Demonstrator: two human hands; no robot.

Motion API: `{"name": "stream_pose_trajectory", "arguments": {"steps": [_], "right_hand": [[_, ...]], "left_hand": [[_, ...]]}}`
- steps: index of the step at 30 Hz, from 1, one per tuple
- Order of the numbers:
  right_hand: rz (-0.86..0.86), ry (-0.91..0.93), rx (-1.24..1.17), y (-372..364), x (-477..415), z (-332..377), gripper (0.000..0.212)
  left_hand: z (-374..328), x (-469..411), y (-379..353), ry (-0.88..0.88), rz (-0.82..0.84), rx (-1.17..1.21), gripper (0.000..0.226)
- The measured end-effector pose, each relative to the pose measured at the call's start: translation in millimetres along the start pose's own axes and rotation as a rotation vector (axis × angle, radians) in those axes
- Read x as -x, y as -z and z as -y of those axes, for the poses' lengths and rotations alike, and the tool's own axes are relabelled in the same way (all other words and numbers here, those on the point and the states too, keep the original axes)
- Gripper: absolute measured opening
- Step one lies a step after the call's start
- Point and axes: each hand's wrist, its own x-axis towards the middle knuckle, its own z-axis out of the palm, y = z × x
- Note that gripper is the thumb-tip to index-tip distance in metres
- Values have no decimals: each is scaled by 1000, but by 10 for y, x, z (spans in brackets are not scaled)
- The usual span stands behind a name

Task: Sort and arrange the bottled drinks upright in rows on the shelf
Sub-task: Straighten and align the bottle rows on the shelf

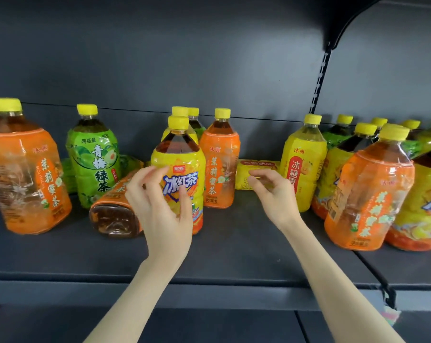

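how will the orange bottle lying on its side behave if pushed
Probably heavy: the lying orange bottle looks full of brown tea. Its squarish base suggests it would slide or rock rather than roll freely. The glossy label may be slippery.

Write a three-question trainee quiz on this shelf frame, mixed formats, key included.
1. True or false: the orange bottle just left of the left hand stands upright.
2. The bottle caps are: A red, B yellow, C white.
3. Which hand is in front of the yellow iced-tea bottle?

Key: 1 false, it lies on its side; 2 B; 3 left.
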Motion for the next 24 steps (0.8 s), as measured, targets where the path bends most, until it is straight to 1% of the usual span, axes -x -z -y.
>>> {"name": "stream_pose_trajectory", "arguments": {"steps": [1, 2, 4, 6, 7, 10, 14, 17, 21, 24], "right_hand": [[12, -11, 47, 49, -41, -71, 18], [35, -26, 92, 92, -89, -126, 23], [93, -65, 161, 179, -175, -206, 33], [136, -84, 211, 271, -228, -266, 43], [153, -82, 227, 314, -245, -296, 48], [192, -47, 286, 415, -277, -372, 52], [172, -21, 321, 521, -227, -446, 53], [108, -26, 328, 582, -153, -517, 51], [15, -29, 426, 589, -137, -557, 56], [-70, 3, 522, 559, -96, -581, 61]], "left_hand": [[-45, 61, -27, -45, -1, 20, 31], [-95, 109, -77, -75, 36, 50, 26], [-204, 167, -234, -94, 211, 90, 21], [-298, 196, -445, -79, 426, 47, 24], [-326, 199, -568, -90, 506, 1, 25], [-380, 186, -960, -155, 666, -116, 29], [-370, 122, -1426, -192, 798, -242, 40], [-294, 57, -1689, -217, 919, -360, 56], [-188, -50, -1950, -161, 1100, -478, 81], [-171, -110, -2108, -81, 1139, -555, 90]]}}
